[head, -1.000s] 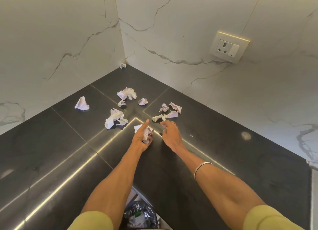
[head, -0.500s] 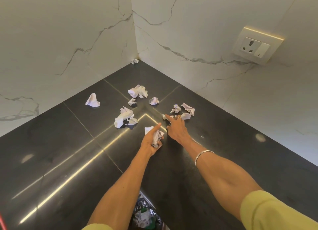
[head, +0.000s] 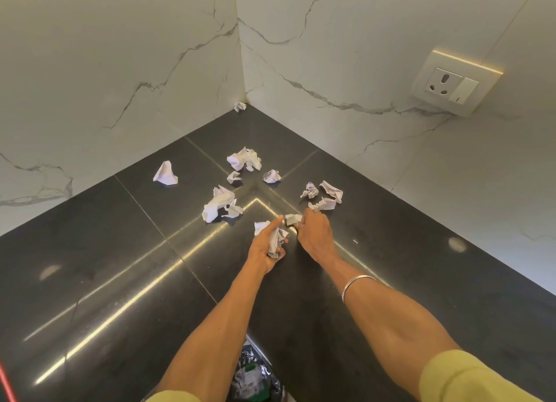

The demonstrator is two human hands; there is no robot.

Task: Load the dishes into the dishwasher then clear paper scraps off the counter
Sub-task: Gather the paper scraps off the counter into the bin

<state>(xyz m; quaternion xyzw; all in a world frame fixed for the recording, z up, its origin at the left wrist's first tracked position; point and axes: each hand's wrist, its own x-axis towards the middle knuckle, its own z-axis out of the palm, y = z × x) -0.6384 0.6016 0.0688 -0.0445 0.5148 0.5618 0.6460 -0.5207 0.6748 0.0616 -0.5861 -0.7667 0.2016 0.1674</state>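
A person's two bare arms reach forward over a dark counter (head: 105, 281) set into a corner of white marble walls (head: 120, 55). The left hand (head: 266, 246) grips a wad (head: 276, 240) of crumpled paper, its fingers curled round it and the forefinger pointing ahead. Just to its right, nearly touching, the right hand (head: 314, 234) pinches a small scrap (head: 292, 218) at its fingertips, low over the counter. A bangle (head: 358, 284) circles the right wrist.

More scraps lie beyond the hands. A cluster of three (head: 323, 195) sits just past the right hand's knuckles. A larger crumple (head: 219, 207) lies to the left of the left hand, a short way off. Farther back are a big ball (head: 244, 158), two small balls (head: 252, 176) near it, and a folded piece (head: 165, 174) off to the left. One tiny scrap (head: 240, 106) rests in the far corner, well apart from the rest.

A socket (head: 454, 84) is mounted on the right wall. Below the counter's edge, between the arms, a black bag (head: 255, 380) shows.
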